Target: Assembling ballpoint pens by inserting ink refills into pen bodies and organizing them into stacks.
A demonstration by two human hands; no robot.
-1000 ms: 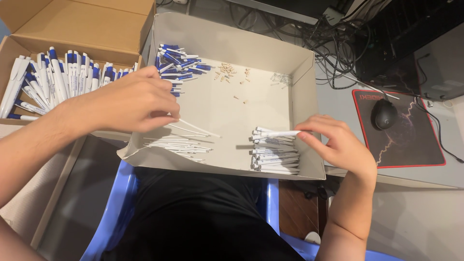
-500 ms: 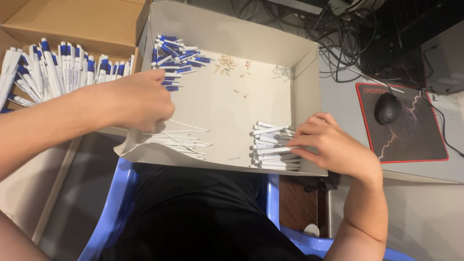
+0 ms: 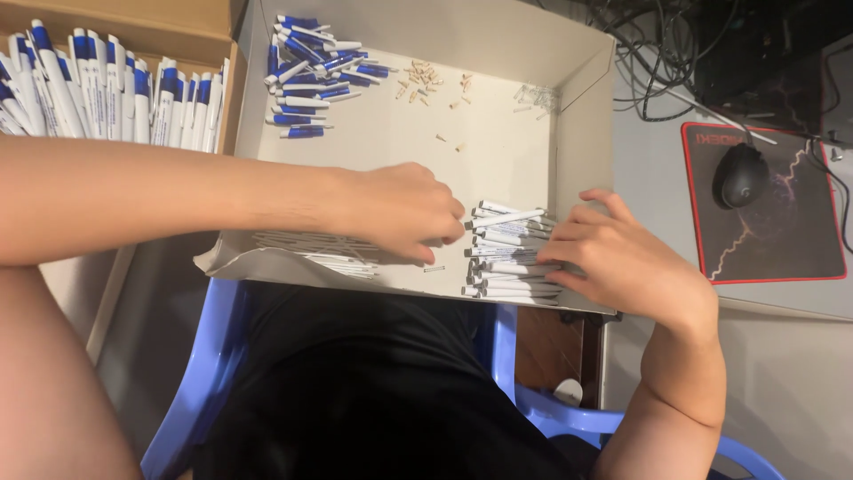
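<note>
My left-hand fingers (image 3: pixel 444 233) curl beside the stack of white plastic pen barrels (image 3: pixel 511 258) in the shallow cardboard tray (image 3: pixel 498 151), my right hand (image 3: pixel 622 262) resting flat atop them; steadying the pile would ease picking singly.

Blue plastic chair (image 3: pixel 209 356), grey desk (image 3: pixel 791 373) w/ mouse pad (image 3: pixel 782 222), cable tangle (image 3: pixel 657 62).

Two hands, one shallow grey tray (image 3: pixel 498 142), one cardboard box (image 3: pixel 133 22), one mouse (image 3: pixel 742 175), one mouse pad (image 3: pixel 782 240).
</note>
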